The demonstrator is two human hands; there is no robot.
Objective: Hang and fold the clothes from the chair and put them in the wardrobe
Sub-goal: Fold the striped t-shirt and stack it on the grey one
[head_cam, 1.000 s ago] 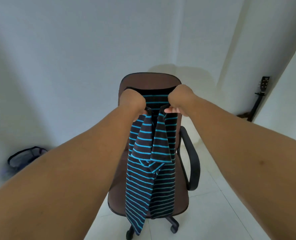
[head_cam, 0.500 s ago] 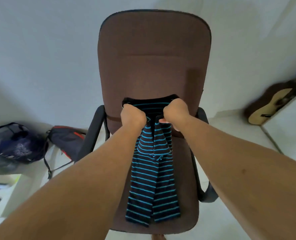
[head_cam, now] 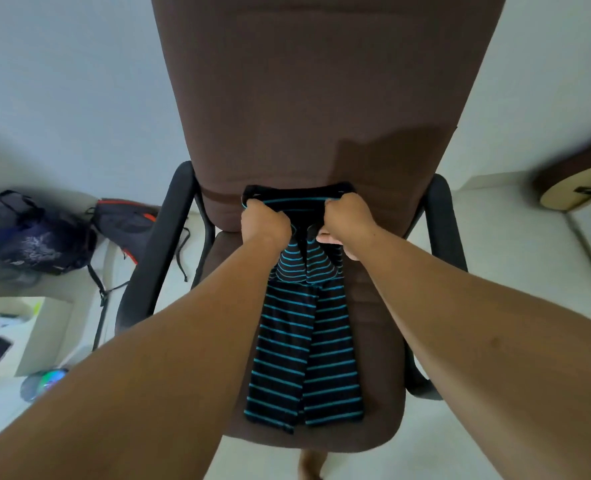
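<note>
Striped shirt [head_cam: 306, 344]: head view, black with blue stripes, folded lengthwise into a narrow strip; its lower part lies on the seat of the brown office chair [head_cam: 321, 116], its top edge is held up near the backrest.
Left hand [head_cam: 265, 221]: I see it fisted on the left corner of the top edge.
Right hand [head_cam: 349, 221]: fisted on the right corner, close beside the left hand.
Handling: I judge the knit soft, light and limp; it should sag wherever unsupported, so gripping both top corners suits it.
Next fold: I would carry the top down toward the hem, watching that the halves do not slide apart.
Hidden: fingertips are buried in cloth; collar and sleeves are tucked out of sight.
Cut off: chair top and base, and a guitar [head_cam: 578, 181] at the right edge.
Unclear: bags [head_cam: 30, 233] on the floor are blurred; no wardrobe shows.
</note>
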